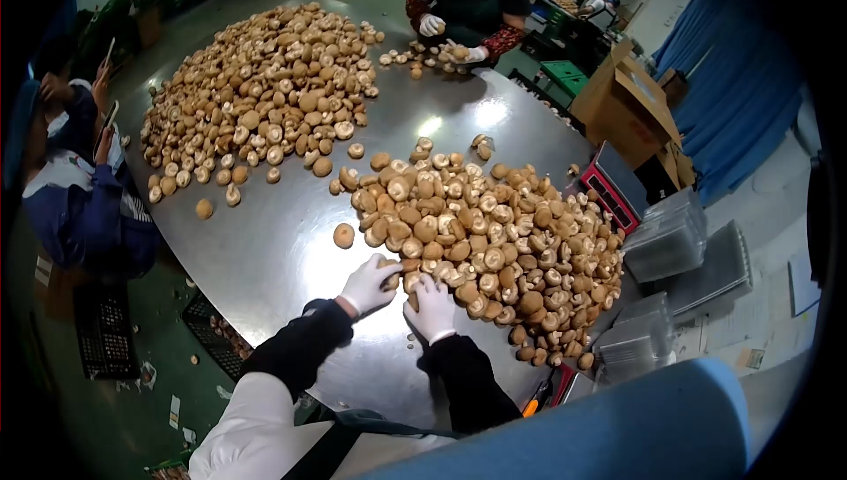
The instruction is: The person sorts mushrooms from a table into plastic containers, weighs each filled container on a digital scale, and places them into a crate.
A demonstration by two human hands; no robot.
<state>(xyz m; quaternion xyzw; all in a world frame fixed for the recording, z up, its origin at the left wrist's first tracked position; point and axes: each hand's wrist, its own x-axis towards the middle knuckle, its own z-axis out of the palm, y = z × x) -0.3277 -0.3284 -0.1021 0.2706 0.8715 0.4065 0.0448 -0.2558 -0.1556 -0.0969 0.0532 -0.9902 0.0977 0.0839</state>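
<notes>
Both of my hands wear white gloves and work at the near edge of a heap of brown-capped mushrooms (481, 233) on a metal table (221, 251). My left hand (369, 286) has its fingers closed around a mushroom (391, 275). Just to its right, my right hand (432, 311) reaches into the edge of the heap, fingers curled over another mushroom (411, 284); the fingers partly hide it. A single mushroom (344, 235) lies apart, beyond my left hand.
A second, larger mushroom heap (265, 83) covers the far left. Across the table a co-worker (468, 3) handles mushrooms. People holding phones (88, 180) are at the left. A red scale (610, 189), clear plastic trays (666, 237) and a cardboard box (626, 105) stand at the right.
</notes>
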